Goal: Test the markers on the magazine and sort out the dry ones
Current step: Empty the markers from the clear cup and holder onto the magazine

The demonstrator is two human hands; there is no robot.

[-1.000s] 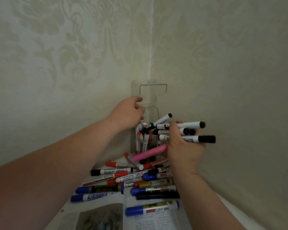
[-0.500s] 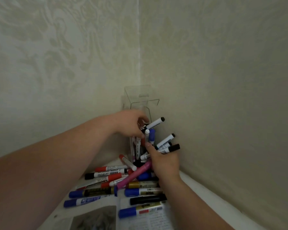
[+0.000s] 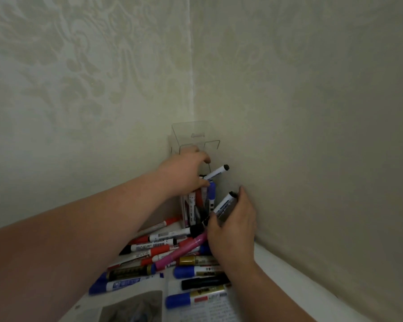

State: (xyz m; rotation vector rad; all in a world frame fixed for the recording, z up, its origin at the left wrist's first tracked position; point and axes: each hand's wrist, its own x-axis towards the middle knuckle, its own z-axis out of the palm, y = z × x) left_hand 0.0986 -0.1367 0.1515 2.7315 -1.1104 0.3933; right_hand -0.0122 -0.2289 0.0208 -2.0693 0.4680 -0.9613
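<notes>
A clear plastic holder (image 3: 191,135) stands in the wall corner with several markers (image 3: 197,205) upright inside it. My left hand (image 3: 184,173) grips the holder's front edge. A white marker with a black cap (image 3: 216,172) sticks out at a slant beside that hand. My right hand (image 3: 233,226) grips a small bunch of white, black-capped markers (image 3: 225,204), held against the holder's right side. A pile of red, blue, black, gold and pink markers (image 3: 172,254) lies on the white surface in front. The open magazine (image 3: 196,305) lies at the bottom.
Patterned walls meet in a corner (image 3: 192,89) right behind the holder. The white tabletop (image 3: 289,280) runs along the right wall. Both forearms reach in from the lower left and lower middle.
My right hand has lowered the bunch of black-capped markers from above the pile down against the holder. The left hand has stayed on the holder. The camera view has shifted.
</notes>
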